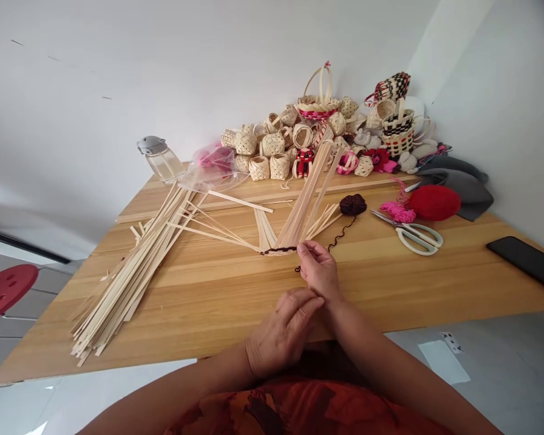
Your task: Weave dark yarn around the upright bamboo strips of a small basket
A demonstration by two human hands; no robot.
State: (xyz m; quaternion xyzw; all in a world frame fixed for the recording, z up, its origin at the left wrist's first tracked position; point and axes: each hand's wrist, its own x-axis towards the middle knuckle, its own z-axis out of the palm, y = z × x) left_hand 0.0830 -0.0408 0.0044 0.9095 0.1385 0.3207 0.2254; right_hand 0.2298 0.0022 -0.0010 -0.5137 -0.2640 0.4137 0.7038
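A fan of pale bamboo strips (299,211) lies on the wooden table (208,296), bound at its base by dark maroon yarn. My right hand (320,269) pinches the yarn strand at the base of the fan, fingers closed. The strand runs back to a dark maroon yarn ball (352,204). My left hand (283,331) rests at the table's front edge with its fingers lying loosely against my right wrist, holding nothing that I can see.
A long bundle of loose bamboo strips (131,272) lies at the left. Several small woven baskets (317,139) are piled at the back. Scissors (412,232), a red yarn ball (434,202), pink yarn (398,211), a black phone (528,261), a clear jar (161,158) and a red stool (4,290) are around.
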